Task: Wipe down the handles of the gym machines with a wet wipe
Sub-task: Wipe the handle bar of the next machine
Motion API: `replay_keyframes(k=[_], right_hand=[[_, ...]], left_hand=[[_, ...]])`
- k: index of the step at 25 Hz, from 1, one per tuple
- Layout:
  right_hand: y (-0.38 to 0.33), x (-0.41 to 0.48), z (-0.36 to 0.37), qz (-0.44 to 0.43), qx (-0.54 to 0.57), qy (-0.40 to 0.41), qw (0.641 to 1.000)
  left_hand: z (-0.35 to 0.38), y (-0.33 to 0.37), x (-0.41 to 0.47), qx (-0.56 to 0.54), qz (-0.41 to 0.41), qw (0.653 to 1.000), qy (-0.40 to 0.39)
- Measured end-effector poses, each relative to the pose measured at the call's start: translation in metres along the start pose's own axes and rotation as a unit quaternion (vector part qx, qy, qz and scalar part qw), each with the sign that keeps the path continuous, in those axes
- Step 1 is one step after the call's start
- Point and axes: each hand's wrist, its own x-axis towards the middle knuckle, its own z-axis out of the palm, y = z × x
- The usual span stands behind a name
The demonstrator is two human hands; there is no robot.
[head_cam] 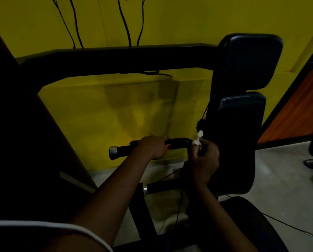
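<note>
The left hand (152, 148) curls over the upper handle (178, 142), fingers wrapped round its middle, holding it steady. The right hand (205, 159) sits just to the right of it, fingers bunched and pinching the wet wipe (198, 138), a small white wad that sticks up above the fingertips. The wipe meets the handle at its right end, where the black grip bends down toward the machine; the light is dim, so whether it is pressed firmly there or only brushing is hard to say.

To do this step well, the wipe should probably be opened out and wrapped round the grip instead of dabbed as a wad, then drawn leftward along the bar with a slight twist so the underside gets cleaned too. The left hand covers the middle stretch and would have to shift or let go for that part to be reached. The silver end cap (113, 151) at the far left end deserves a pass as well.

A lower handle (163, 187) juts out nearer the person, below both forearms, untouched by either hand. Right of the hands stand the dark back pads (250, 60), and a black frame bar (115, 59) crosses above. Behind is a yellow wall (97, 106); pale floor (279, 170) shows to the right.
</note>
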Motion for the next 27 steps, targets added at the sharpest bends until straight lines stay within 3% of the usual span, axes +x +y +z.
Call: replay_keyframes(k=[2, 4, 5, 6, 9, 10, 13, 14, 15, 17, 18, 19, 23, 24, 27], right_hand=[[0.006, 0.010, 0.011, -0.124, 0.015, -0.097, 0.987], [0.032, 0.011, 0.012, -0.319, -0.047, -0.165, 0.932], [0.048, 0.012, 0.009, -0.377, -0.063, -0.181, 0.906], [0.059, 0.014, 0.005, -0.373, -0.067, -0.183, 0.907], [0.045, 0.015, 0.008, -0.229, -0.051, -0.120, 0.965], [0.032, 0.015, 0.015, -0.251, -0.037, -0.131, 0.958], [0.018, 0.028, 0.021, -0.414, -0.058, -0.230, 0.879], [0.019, 0.037, 0.018, -0.404, -0.085, -0.248, 0.877], [0.021, 0.043, 0.015, -0.349, -0.115, -0.248, 0.896], [0.018, 0.050, 0.018, -0.162, -0.136, -0.228, 0.950], [0.012, 0.051, 0.025, -0.080, -0.139, -0.224, 0.961], [0.008, 0.052, 0.030, -0.057, -0.145, -0.229, 0.961], [0.035, 0.046, 0.000, -0.311, -0.105, -0.284, 0.901], [0.050, 0.042, -0.014, -0.337, -0.080, -0.286, 0.893], [0.071, 0.025, -0.032, -0.283, -0.029, -0.272, 0.919]], left_hand=[[0.007, -0.003, 0.005, 0.008, -0.010, 1.000, 0.007], [0.012, -0.005, 0.006, 0.007, -0.019, 1.000, 0.016], [0.012, -0.004, 0.004, 0.005, -0.020, 1.000, 0.024], [0.013, -0.004, 0.002, 0.004, -0.020, 0.999, 0.034], [0.013, -0.001, -0.005, 0.004, -0.013, 0.998, 0.055], [0.013, -0.001, -0.005, 0.000, -0.017, 0.998, 0.057], [0.012, -0.001, -0.003, -0.011, -0.020, 0.999, 0.049], [0.013, -0.002, -0.002, -0.011, -0.020, 0.999, 0.046], [0.014, -0.004, -0.002, -0.012, -0.019, 0.999, 0.043], [0.016, -0.008, -0.001, -0.018, -0.015, 0.999, 0.045], [0.017, -0.009, 0.001, -0.020, -0.014, 0.999, 0.048], [0.017, -0.009, 0.001, -0.020, -0.014, 0.998, 0.050], [0.018, -0.010, 0.002, -0.016, -0.017, 0.999, 0.044], [0.016, -0.010, 0.000, -0.016, -0.018, 0.999, 0.038], [0.009, 0.004, 0.000, -0.006, -0.036, 0.999, 0.018]])
